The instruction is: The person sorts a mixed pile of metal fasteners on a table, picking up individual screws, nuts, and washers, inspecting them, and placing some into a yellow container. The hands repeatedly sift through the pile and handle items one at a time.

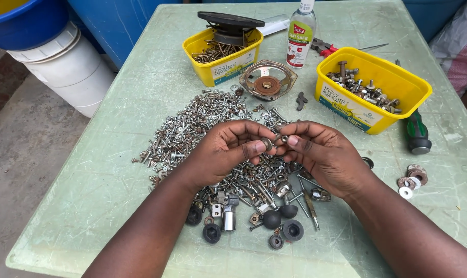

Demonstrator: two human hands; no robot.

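My left hand (226, 149) and my right hand (318, 149) meet above a big pile of mixed screws and bolts (202, 128) on a pale green table (115, 170). My left thumb and fingers pinch a small round washer or nut (267, 144). My right fingertips pinch a small bolt (282, 138) whose end touches that washer. Black rubber feet and small metal parts (274, 221) lie just below my hands.
Yellow tub of screws (223, 54) with a speaker on top at the back; a second yellow tub of nuts and bolts (370, 87) at right. Round speaker frame (268, 80), clear bottle (300, 33), red pliers (323, 49), green-handled screwdriver (416, 134), washers (411, 180). White bucket (64, 67) beside the table.
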